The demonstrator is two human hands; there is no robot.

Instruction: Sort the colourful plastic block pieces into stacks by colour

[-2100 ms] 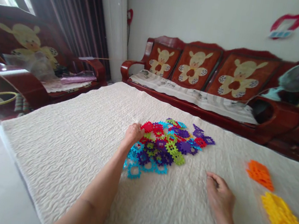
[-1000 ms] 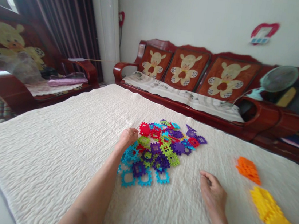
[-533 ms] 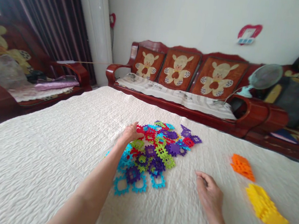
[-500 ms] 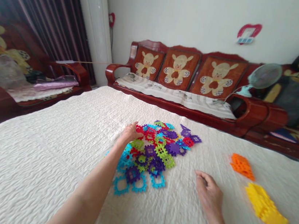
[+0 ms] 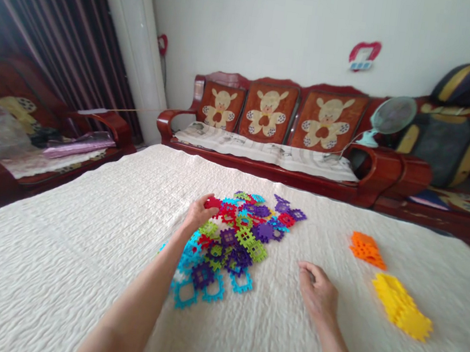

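On the cream quilted cloth [image 5: 80, 236], a pile of multicoloured toothed plastic pieces [image 5: 240, 256] lies at centre frame, an orange toothed plastic stack [image 5: 367, 250] right of it, a yellow toothed plastic stack [image 5: 402, 307] lower right; behind, upper middle, a red-brown wooden sofa [image 5: 262, 170].

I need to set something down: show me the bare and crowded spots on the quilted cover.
The widest bare patch of the quilted cover lies left of the left arm. Smaller ones separate the mixed-colour pieces from the right hand, and that hand from the yellow stack. Crowded: beside the left hand, where pieces overlap.
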